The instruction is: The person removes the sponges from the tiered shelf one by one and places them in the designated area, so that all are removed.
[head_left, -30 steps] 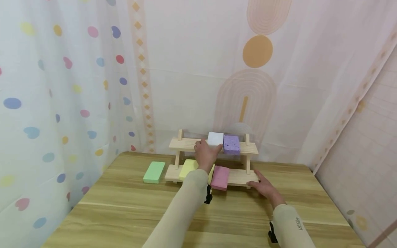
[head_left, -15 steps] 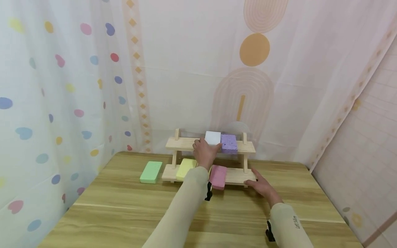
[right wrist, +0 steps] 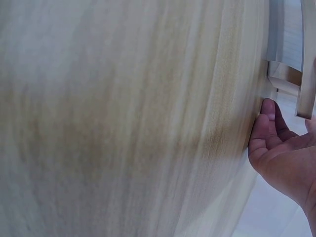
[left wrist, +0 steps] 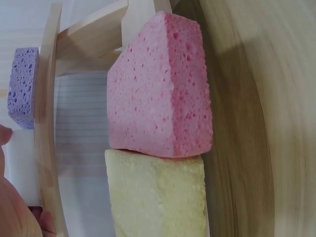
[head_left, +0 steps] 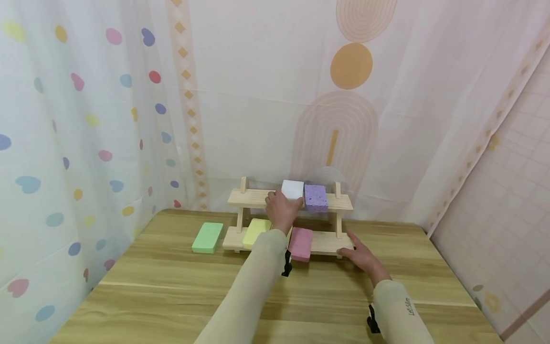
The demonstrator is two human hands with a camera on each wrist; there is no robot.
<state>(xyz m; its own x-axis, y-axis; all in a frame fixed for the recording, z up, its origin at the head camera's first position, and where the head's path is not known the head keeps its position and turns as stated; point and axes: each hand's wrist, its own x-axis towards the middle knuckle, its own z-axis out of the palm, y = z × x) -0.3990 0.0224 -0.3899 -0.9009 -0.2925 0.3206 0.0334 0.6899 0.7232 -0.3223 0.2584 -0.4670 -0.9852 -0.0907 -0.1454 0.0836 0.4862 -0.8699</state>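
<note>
A two-tier wooden rack [head_left: 328, 242] stands on the table with sponges on both shelves. My left hand [head_left: 283, 210] grips a white sponge [head_left: 293, 188] on the upper shelf, thumb at its right side and fingers at its left. Close to its right sits a purple sponge [head_left: 315, 197]. On the lower shelf lie a yellow sponge [head_left: 256, 232] and a pink sponge [head_left: 301, 243]; the left wrist view shows a pale yellow sponge [left wrist: 155, 192] against the pink one, mostly hidden by my forearm in the head view. My right hand [head_left: 363, 258] holds the lower shelf's right end.
A green sponge [head_left: 208, 237] lies on the wooden table [head_left: 163, 286], left of the rack. Patterned curtains [head_left: 240, 119] hang close behind the rack, and more drape along the left and right sides.
The head view shifts slightly, so the whole scene slides a little left in it. Both hands keep their places on the white sponge and the rack.
</note>
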